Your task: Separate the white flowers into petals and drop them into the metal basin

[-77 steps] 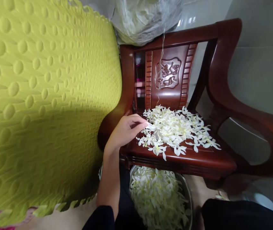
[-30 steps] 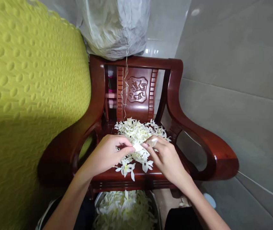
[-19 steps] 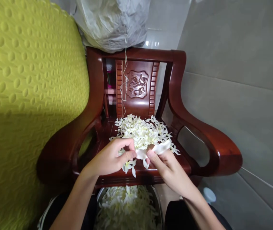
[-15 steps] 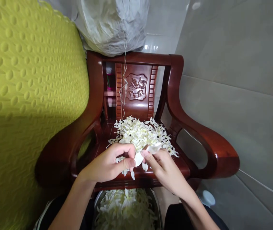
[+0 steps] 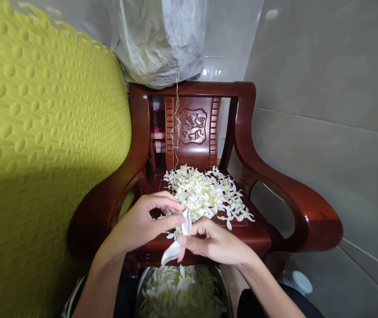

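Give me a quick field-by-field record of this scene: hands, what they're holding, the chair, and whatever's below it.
left hand: pinches the top of a white flower
right hand: grips the same flower lower down
chair: dark red wood, heap of white blossoms on the seat
metal bowl: below the seat's front edge, holds white petals
behind: plastic bag on the chair back

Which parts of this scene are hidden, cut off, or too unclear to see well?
Head view, the only one:
- Metal bowl: its near part is cut off by the bottom edge; petals cover its inside.
- White flower: the part gripped between left hand and right hand is hidden by the fingers.
- Plastic bag: top cut off by the upper edge; contents blurred behind the film.
- Wooden chair: its legs are hidden by its own seat.
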Action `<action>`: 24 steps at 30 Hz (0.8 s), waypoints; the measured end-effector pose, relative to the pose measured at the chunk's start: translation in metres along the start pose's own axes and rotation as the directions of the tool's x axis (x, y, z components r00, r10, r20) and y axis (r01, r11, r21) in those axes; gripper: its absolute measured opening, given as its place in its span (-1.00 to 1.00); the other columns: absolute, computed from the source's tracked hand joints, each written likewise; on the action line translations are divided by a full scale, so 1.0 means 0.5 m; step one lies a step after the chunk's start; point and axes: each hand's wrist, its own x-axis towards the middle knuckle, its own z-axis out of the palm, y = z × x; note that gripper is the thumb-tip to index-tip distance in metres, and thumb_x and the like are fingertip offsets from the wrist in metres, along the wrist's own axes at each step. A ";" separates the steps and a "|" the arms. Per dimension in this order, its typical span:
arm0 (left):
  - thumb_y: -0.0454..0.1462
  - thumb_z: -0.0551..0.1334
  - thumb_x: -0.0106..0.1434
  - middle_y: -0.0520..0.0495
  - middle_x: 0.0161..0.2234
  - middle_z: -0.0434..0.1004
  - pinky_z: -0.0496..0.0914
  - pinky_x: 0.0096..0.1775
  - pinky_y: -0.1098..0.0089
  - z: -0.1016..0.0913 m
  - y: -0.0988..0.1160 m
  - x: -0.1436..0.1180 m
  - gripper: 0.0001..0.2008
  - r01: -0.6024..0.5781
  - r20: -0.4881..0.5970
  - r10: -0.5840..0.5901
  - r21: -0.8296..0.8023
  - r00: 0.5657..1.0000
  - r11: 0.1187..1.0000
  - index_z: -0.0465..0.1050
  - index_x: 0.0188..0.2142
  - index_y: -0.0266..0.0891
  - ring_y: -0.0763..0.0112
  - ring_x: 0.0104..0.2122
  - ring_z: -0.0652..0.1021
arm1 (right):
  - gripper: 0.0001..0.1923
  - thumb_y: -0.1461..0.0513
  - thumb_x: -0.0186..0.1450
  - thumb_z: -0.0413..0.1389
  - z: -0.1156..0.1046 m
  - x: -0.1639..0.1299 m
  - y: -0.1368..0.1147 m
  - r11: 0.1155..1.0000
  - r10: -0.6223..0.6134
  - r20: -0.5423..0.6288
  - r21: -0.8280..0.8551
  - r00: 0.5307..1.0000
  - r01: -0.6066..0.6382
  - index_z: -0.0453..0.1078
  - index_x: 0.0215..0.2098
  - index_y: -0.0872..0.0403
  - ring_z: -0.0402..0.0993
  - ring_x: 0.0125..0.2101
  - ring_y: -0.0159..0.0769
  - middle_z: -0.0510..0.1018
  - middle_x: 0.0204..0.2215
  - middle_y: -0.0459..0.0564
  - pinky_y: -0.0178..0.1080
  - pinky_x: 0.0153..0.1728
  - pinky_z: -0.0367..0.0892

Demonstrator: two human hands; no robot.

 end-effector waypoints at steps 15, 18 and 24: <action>-0.31 0.30 0.06 0.08 -0.63 0.29 0.15 -0.49 0.48 0.043 -0.002 0.007 -0.81 0.072 0.011 -0.075 -0.451 0.997 0.889 0.38 -0.63 -0.29 0.53 -0.56 0.29 | -0.51 0.05 0.38 -0.08 0.004 -0.015 0.002 0.995 -0.101 0.022 0.005 0.995 0.101 0.34 -0.57 0.18 0.14 -0.68 -0.54 0.26 -0.72 -0.19 -0.39 -0.55 0.13; -0.27 0.31 0.03 0.08 -0.63 0.28 0.15 -0.49 0.47 0.058 -0.009 0.017 -0.80 0.116 0.070 -0.094 -0.473 0.993 0.873 0.36 -0.62 -0.31 0.52 -0.57 0.28 | -0.51 0.03 0.38 -0.09 -0.012 -0.011 0.014 0.996 -0.088 0.118 0.038 0.989 0.084 0.41 -0.48 0.20 0.16 -0.71 -0.53 0.27 -0.73 -0.19 -0.39 -0.59 0.14; -0.16 0.23 0.16 0.15 -0.68 0.10 0.04 -0.56 0.49 0.080 -0.021 0.023 -0.74 0.075 -0.209 -0.104 -0.138 0.972 0.988 0.40 -0.53 -0.30 0.55 -0.62 0.18 | -0.57 0.02 0.35 -0.05 -0.057 0.005 0.048 0.999 -0.038 0.091 0.031 0.995 0.035 0.40 -0.43 0.18 0.21 -0.67 -0.52 0.41 -0.62 -0.12 -0.39 -0.60 0.14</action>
